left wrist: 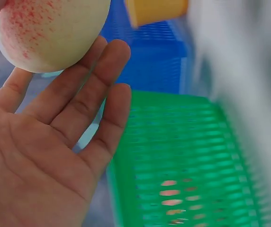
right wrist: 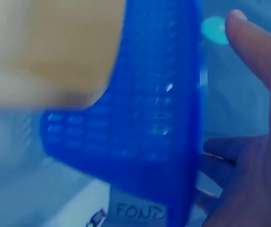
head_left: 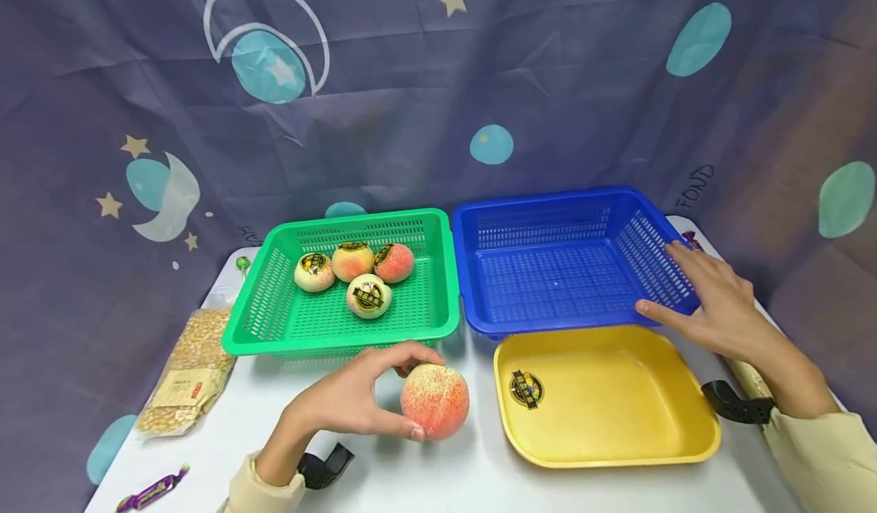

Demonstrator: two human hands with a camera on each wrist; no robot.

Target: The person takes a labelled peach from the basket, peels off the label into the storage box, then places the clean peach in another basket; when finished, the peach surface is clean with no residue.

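Observation:
My left hand [head_left: 352, 403] holds a peach [head_left: 435, 401] between thumb and fingers, in front of the green basket [head_left: 241, 349]. In the left wrist view the peach [left wrist: 55, 33] is pale with red speckles, its top cut off by the frame. Over the right side of the blue basket [head_left: 534, 323], my right hand [head_left: 726, 311] is spread with thumb and fingers apart and nothing in its grasp. Several peaches [head_left: 368, 297] with black and gold stickers lie in the green basket. Near the right hand is a yellow tub [head_left: 610, 463].
A round black and gold sticker [head_left: 526, 389] is in the yellow tub's left end. To the left lie a bag of grains [head_left: 188, 372], a purple-wrapped candy [head_left: 152, 492] and a green lollipop [head_left: 243, 264]. A dark patterned curtain [head_left: 411, 102] hangs close behind the baskets.

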